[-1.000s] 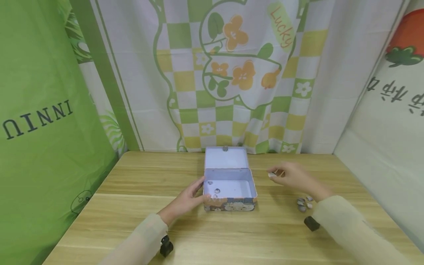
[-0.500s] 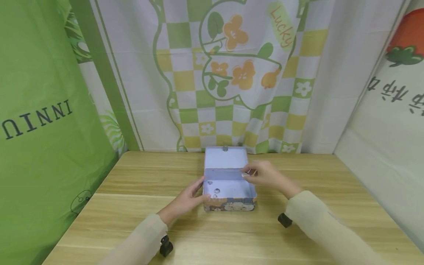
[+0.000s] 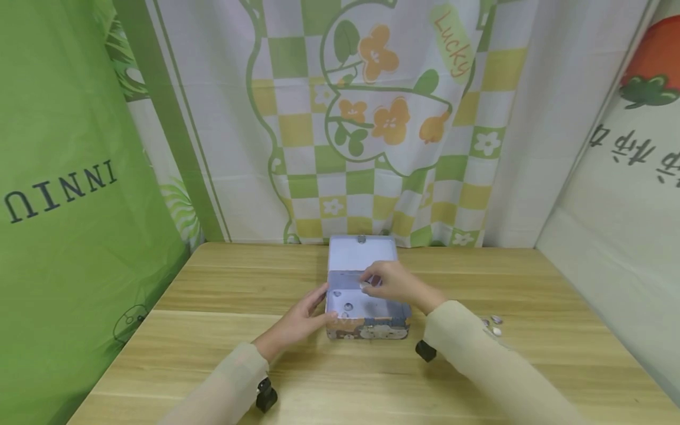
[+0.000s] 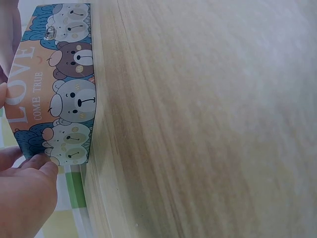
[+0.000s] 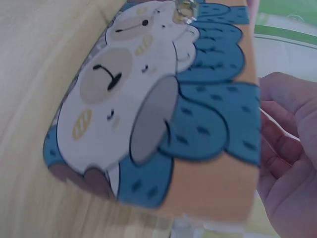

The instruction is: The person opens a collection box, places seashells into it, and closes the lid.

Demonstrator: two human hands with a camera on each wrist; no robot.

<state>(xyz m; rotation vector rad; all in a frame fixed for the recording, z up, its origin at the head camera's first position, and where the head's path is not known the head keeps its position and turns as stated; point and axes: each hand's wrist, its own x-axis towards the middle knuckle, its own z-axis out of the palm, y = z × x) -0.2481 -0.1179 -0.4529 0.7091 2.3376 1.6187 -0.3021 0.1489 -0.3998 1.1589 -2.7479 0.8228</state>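
Note:
An open tin box (image 3: 368, 329) with printed bears and a pale inside stands mid-table, its lid (image 3: 361, 254) tipped back. My left hand (image 3: 296, 323) holds the box at its left end, thumb at the front rim and fingers along the side. Above the box's inside, my right hand (image 3: 399, 284) pinches a small white shell-like piece (image 3: 364, 285). Several small shell-like pieces (image 3: 348, 306) lie at the left of the box's floor. In the right wrist view the box's printed front hides part of the right hand (image 5: 290, 148), and the pinched piece is out of sight.
More small shell-like pieces (image 3: 496, 332) lie on the wooden table (image 3: 340, 383) to the right, partly hidden by the right sleeve (image 3: 467, 324). A patterned curtain (image 3: 372, 195) hangs behind the table, with cloth at both sides.
My right hand has moved left with the small white piece, from right of the box to over its inside. My left hand and the box have stayed put.

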